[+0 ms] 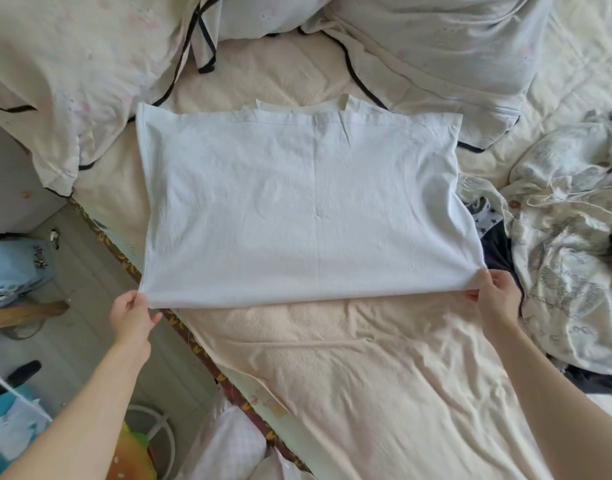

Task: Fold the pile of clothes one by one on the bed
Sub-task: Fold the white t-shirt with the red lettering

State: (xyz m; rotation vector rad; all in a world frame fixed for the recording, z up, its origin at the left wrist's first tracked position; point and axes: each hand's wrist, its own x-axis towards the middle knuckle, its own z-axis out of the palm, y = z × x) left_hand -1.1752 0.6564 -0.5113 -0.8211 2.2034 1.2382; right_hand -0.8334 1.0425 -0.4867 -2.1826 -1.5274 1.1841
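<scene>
A white T-shirt (304,206) lies flat on the cream bed sheet (366,375), folded into a wide rectangle with its ribbed collar at the far edge. My left hand (133,315) pinches the near left corner of the shirt, just over the bed's edge. My right hand (495,294) pinches the near right corner. The near edge of the shirt stretches straight between the two hands. A pile of unfolded clothes (561,244) sits on the bed to the right, pale printed fabric over dark pieces.
Pillows (446,46) and a rumpled quilt with black trim (65,74) lie at the far side. The bed's patterned edge (207,358) runs diagonally on the left, with the floor, a blue bag (13,268) and a round stool (155,434) beside it.
</scene>
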